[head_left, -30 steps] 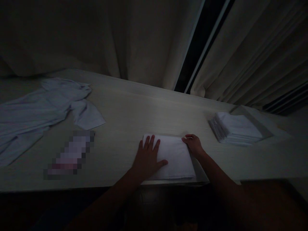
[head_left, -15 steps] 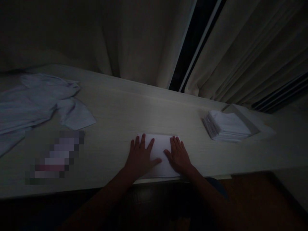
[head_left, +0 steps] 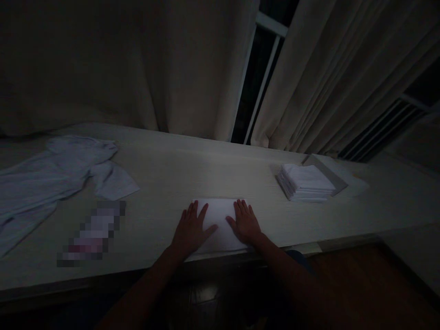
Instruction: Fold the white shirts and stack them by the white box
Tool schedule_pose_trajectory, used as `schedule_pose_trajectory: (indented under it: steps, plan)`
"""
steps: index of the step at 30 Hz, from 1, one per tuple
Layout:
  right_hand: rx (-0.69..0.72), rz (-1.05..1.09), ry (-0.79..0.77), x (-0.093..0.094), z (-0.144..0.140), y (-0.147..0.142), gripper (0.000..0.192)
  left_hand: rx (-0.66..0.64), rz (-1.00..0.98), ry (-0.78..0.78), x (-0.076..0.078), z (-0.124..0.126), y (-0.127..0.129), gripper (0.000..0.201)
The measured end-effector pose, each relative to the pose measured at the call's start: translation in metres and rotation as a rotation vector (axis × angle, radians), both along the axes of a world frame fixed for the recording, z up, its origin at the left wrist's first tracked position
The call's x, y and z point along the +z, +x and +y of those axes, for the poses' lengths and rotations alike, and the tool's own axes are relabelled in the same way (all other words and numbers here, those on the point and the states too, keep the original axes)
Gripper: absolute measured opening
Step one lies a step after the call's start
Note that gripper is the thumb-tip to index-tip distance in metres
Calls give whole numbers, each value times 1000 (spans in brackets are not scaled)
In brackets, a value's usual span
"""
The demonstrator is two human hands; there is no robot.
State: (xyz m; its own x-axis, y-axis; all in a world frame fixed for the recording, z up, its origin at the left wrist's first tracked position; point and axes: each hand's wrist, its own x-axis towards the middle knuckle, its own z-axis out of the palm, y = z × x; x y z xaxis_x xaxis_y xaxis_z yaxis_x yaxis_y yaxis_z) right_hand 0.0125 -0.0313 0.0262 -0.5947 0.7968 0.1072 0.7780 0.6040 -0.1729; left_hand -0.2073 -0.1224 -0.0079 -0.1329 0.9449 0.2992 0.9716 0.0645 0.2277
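Since the frame of a second ago the right hand has left the far right corner of the folded white cloth and now lies flat on top of it, and the cloth shows narrower than it did, which suggests its right part has been folded over; since half a second ago both hands have held much the same position while the view has tilted up a little. The cloth lies on the desk at its near edge, directly in front of the person. The left hand rests palm down on the cloth's left part, fingers spread and pointing away from the person, thumb angled inward. The right hand rests likewise on the right part, fingers extended and lightly spread. Neither hand grips anything; both are open and pressing flat, thumbs close together over the middle of the cloth. Both forearms reach in from the near edge, bare. To the right of the cloth and further back stands a stack of folded white cloths, well apart from it. To the left lies a blurred-out item, and beyond that a loose pale garment spread out. Behind the cloth, past the desk, hang curtains with a dark gap between them.
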Motion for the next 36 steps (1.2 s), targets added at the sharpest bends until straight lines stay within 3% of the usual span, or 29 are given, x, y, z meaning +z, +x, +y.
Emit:
schedule_pose_trajectory:
  steps: [6,10,15,19,21,24,28,30,32,34,36]
  plan:
    - [33,22,-40,13,-1,3,82,-4,79,-34,-5,-35,-13,88]
    - [131,66,68,19,-19,31,80,-65,178,44,-8,-67,-14,86]
    - [291,-1,133,-10,-51,82,94,-224,299,73,-14,-92,-5,93]
    - [272,21,253,-37,-69,103,70,-265,377,86,-16,-102,-3,78]
    - [280,68,255,-40,-74,109,66,-290,383,70,-14,-108,-5,78]
    - [320,171,132,-28,-79,121,68,-310,296,30,-7,-118,-11,74]
    - [218,425,-25,14,-79,132,55,-311,-7,86,20,-121,-10,53]
    - [89,645,-55,42,-72,133,36,-200,-235,103,48,-116,-2,44]
    - [-11,861,-135,71,-58,129,27,7,-492,53,84,-104,10,41]
    - [-41,1005,-312,94,-40,123,31,132,-715,14,116,-86,20,42]
    - [-78,1071,-513,106,-18,114,39,157,-852,-6,136,-63,26,48]
